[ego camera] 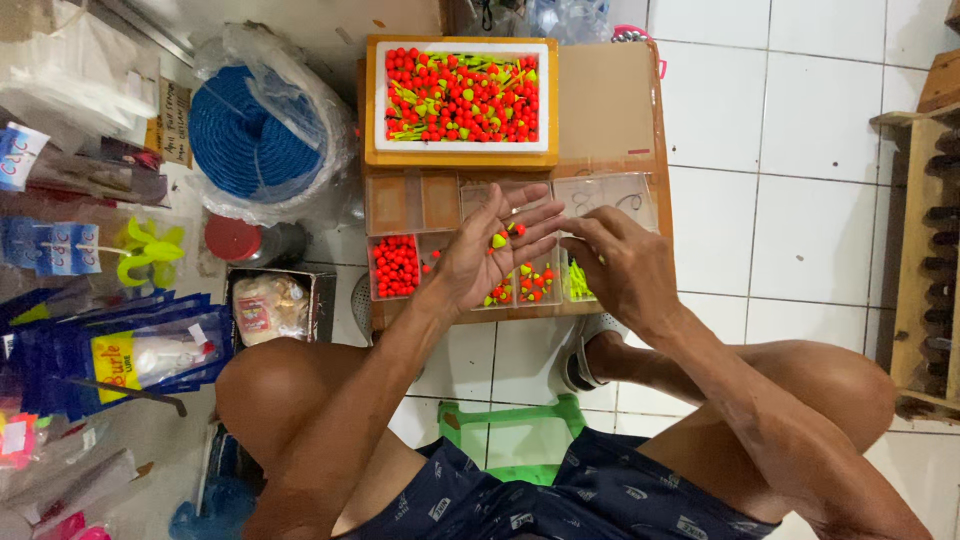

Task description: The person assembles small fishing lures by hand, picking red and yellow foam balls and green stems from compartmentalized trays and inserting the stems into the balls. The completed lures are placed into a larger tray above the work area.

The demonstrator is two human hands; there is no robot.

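My left hand [490, 245] is held palm up over a clear compartment box [440, 200], cupping a few small orange and yellow fishing floats [503, 236]. Fingers of my right hand [620, 265] are bunched together just right of that palm, above the box's compartment of yellow-green pieces [578, 283]; whether they pinch a float is hidden. One compartment holds round orange beads [395, 266], others mixed floats [535, 283]. Behind it sits a white foam tray [461, 48] full of orange and yellow floats, resting on a cardboard box [605, 100].
A coil of blue rope in plastic [250, 135] lies at the left, by a red-lidded jar [235, 240] and a tin of packets [270, 305]. Packaged goods in blue bags [120, 355] crowd the left floor. A wooden rack [925, 240] stands right. A green stool [510, 435] is under me.
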